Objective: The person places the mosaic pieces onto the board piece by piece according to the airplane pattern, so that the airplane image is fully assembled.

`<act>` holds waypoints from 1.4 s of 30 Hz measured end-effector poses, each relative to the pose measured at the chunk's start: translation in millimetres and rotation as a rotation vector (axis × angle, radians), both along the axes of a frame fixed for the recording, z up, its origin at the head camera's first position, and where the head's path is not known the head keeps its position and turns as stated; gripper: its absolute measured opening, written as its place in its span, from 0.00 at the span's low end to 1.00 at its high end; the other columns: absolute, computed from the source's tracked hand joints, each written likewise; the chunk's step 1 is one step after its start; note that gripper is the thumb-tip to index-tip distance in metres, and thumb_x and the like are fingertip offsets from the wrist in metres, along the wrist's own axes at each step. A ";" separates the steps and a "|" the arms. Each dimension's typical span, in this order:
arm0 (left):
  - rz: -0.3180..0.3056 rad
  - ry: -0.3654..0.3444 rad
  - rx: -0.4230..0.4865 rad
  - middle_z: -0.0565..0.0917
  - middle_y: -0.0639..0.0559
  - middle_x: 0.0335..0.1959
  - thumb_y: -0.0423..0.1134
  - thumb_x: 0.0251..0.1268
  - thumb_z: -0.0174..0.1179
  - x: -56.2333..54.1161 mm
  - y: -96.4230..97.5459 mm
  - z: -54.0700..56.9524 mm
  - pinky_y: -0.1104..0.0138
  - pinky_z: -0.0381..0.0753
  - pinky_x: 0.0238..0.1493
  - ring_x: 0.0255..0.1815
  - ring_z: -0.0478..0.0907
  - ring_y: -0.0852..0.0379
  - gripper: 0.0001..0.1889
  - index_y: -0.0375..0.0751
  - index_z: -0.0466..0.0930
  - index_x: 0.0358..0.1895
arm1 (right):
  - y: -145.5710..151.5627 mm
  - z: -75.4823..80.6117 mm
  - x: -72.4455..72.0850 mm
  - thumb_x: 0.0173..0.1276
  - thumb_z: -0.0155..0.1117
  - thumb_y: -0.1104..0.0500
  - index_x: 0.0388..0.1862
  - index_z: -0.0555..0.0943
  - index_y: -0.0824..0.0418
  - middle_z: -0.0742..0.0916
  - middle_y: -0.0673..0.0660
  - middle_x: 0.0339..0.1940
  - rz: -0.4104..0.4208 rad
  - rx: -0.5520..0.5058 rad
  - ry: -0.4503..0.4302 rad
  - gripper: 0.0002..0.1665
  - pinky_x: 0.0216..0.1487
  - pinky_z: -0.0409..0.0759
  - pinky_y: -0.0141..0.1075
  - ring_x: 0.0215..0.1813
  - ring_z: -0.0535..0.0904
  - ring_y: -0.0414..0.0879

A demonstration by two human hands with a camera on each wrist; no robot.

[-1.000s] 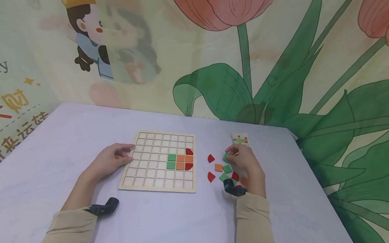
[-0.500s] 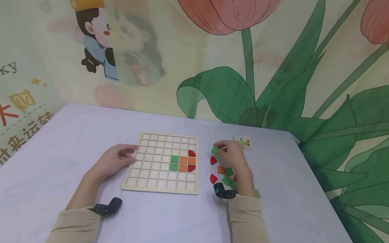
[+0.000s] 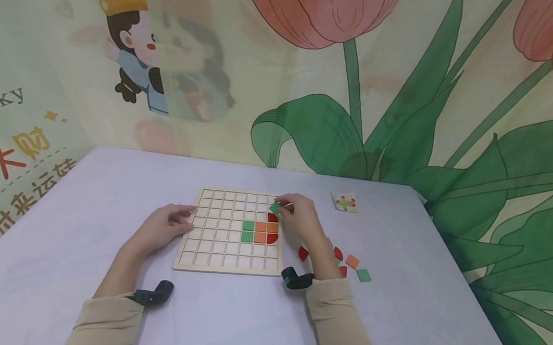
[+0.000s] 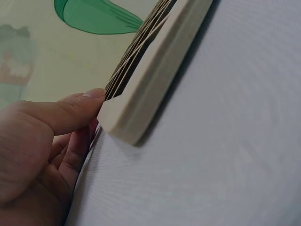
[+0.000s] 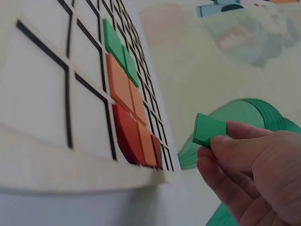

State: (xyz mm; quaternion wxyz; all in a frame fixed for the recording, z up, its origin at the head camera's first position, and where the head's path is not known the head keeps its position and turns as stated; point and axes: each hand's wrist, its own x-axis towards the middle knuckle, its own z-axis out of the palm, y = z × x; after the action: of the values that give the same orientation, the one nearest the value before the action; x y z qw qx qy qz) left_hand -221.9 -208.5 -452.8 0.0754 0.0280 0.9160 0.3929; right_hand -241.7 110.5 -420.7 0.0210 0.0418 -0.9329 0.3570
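A wooden grid board [image 3: 215, 263] lies on the table, with green, orange and red pieces set in cells toward its right side. My left hand [image 3: 168, 221] touches the board's left edge with thumb and index finger; in the left wrist view the thumb [image 4: 77, 110] lies straight against the rim. With thumb and fingers my right hand [image 3: 300, 215] pinches a green square tile [image 5: 209, 129], raised above the board's upper right corner. Just below that tile in the head view are a red quarter-round piece [image 3: 272, 217] and orange square tiles [image 3: 260, 232].
Loose pieces lie right of the board, partly behind my right forearm: a red piece [image 3: 303, 253], an orange tile [image 3: 352, 261] and a green tile [image 3: 363, 275] among them. A small pattern card [image 3: 345, 202] lies farther back. A printed cloth hangs behind the table.
My right hand has picked the green square tile from the loose pieces and carried it left to the board's upper right corner. My left hand stays at the board's edge.
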 end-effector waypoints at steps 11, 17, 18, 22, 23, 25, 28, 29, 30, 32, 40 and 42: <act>0.005 -0.006 0.002 0.79 0.43 0.48 0.43 0.62 0.62 0.9 0.0 -3.2 0.61 0.74 0.46 0.45 0.77 0.51 0.29 0.42 0.69 0.66 | -31.3 -7.1 7.3 0.66 0.62 0.64 0.54 0.81 0.51 0.84 0.50 0.48 0.124 0.029 0.041 0.18 0.50 0.80 0.33 0.48 0.80 0.43; 0.000 0.007 0.008 0.79 0.44 0.48 0.42 0.61 0.63 1.1 0.9 -4.2 0.61 0.74 0.46 0.45 0.77 0.51 0.29 0.41 0.69 0.65 | -42.7 -10.6 11.1 0.65 0.63 0.63 0.52 0.82 0.52 0.85 0.48 0.45 0.188 0.045 0.076 0.16 0.49 0.79 0.31 0.44 0.79 0.40; -0.002 0.012 0.008 0.80 0.44 0.48 0.42 0.61 0.63 1.2 0.8 -4.3 0.61 0.74 0.46 0.45 0.77 0.51 0.29 0.40 0.69 0.65 | -44.0 -11.2 11.6 0.65 0.64 0.63 0.51 0.83 0.52 0.85 0.48 0.44 0.197 0.049 0.083 0.16 0.48 0.79 0.30 0.43 0.79 0.40; -0.007 0.018 0.004 0.79 0.44 0.46 0.42 0.61 0.63 0.7 0.9 -4.8 0.63 0.73 0.45 0.44 0.77 0.52 0.28 0.40 0.70 0.65 | -48.0 -13.6 13.3 0.64 0.65 0.63 0.48 0.84 0.53 0.86 0.48 0.43 0.228 0.053 0.100 0.14 0.46 0.79 0.29 0.42 0.79 0.38; -0.007 0.018 0.003 0.79 0.45 0.45 0.42 0.61 0.63 0.8 1.0 -4.7 0.63 0.73 0.44 0.44 0.77 0.52 0.28 0.41 0.70 0.65 | -48.9 -14.0 13.8 0.64 0.65 0.63 0.47 0.85 0.53 0.86 0.48 0.43 0.234 0.053 0.101 0.13 0.46 0.79 0.29 0.42 0.79 0.38; -0.009 0.021 0.003 0.80 0.44 0.46 0.42 0.61 0.63 0.7 1.1 -4.8 0.63 0.73 0.44 0.44 0.77 0.52 0.28 0.41 0.70 0.65 | -50.6 -14.2 14.7 0.64 0.65 0.63 0.47 0.85 0.53 0.87 0.47 0.43 0.240 0.047 0.099 0.13 0.46 0.79 0.29 0.42 0.79 0.38; -0.010 0.022 0.003 0.80 0.43 0.48 0.42 0.61 0.63 0.7 1.4 -4.5 0.63 0.73 0.45 0.45 0.77 0.52 0.28 0.40 0.70 0.65 | -52.5 -14.1 15.7 0.64 0.65 0.62 0.47 0.85 0.52 0.87 0.47 0.43 0.240 0.049 0.090 0.13 0.46 0.79 0.28 0.43 0.80 0.38; -0.011 0.023 0.002 0.79 0.43 0.49 0.42 0.61 0.63 0.7 1.6 -4.2 0.62 0.73 0.45 0.45 0.77 0.52 0.28 0.40 0.70 0.65 | -52.9 -14.2 15.9 0.64 0.65 0.62 0.47 0.85 0.52 0.87 0.47 0.44 0.242 0.050 0.088 0.13 0.46 0.79 0.28 0.43 0.80 0.38; -0.009 0.022 -0.001 0.79 0.43 0.50 0.42 0.61 0.63 0.7 1.9 -4.1 0.62 0.73 0.45 0.45 0.77 0.52 0.29 0.41 0.69 0.65 | -53.2 -14.2 15.9 0.64 0.65 0.62 0.47 0.85 0.52 0.87 0.47 0.44 0.245 0.054 0.091 0.13 0.47 0.79 0.29 0.44 0.80 0.38; -0.005 0.017 -0.006 0.79 0.43 0.51 0.43 0.61 0.63 0.6 2.2 -3.7 0.62 0.74 0.45 0.44 0.77 0.52 0.29 0.41 0.69 0.66 | -53.6 -14.7 15.4 0.64 0.65 0.62 0.47 0.85 0.52 0.87 0.47 0.44 0.259 0.068 0.107 0.13 0.48 0.79 0.29 0.46 0.81 0.39; 0.001 -0.003 -0.015 0.79 0.43 0.52 0.44 0.62 0.62 0.6 1.1 -0.9 0.61 0.74 0.45 0.44 0.76 0.52 0.29 0.42 0.68 0.67 | -57.8 -17.4 15.6 0.64 0.65 0.63 0.46 0.86 0.53 0.87 0.47 0.42 0.287 0.082 0.126 0.12 0.47 0.79 0.28 0.46 0.81 0.38; 0.002 -0.003 -0.018 0.79 0.43 0.52 0.43 0.62 0.62 0.6 0.9 -0.4 0.62 0.74 0.45 0.44 0.76 0.53 0.29 0.42 0.68 0.67 | -58.6 -17.7 15.3 0.63 0.65 0.63 0.45 0.86 0.53 0.87 0.47 0.41 0.290 0.085 0.130 0.12 0.47 0.79 0.27 0.45 0.81 0.37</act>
State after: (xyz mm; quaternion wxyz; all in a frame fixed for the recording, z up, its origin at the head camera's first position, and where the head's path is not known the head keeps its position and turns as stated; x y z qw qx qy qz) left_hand -221.3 -207.6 -453.2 0.0767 0.0260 0.9195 0.3848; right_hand -226.4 51.9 -438.5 0.0280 0.1997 -0.9281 0.3131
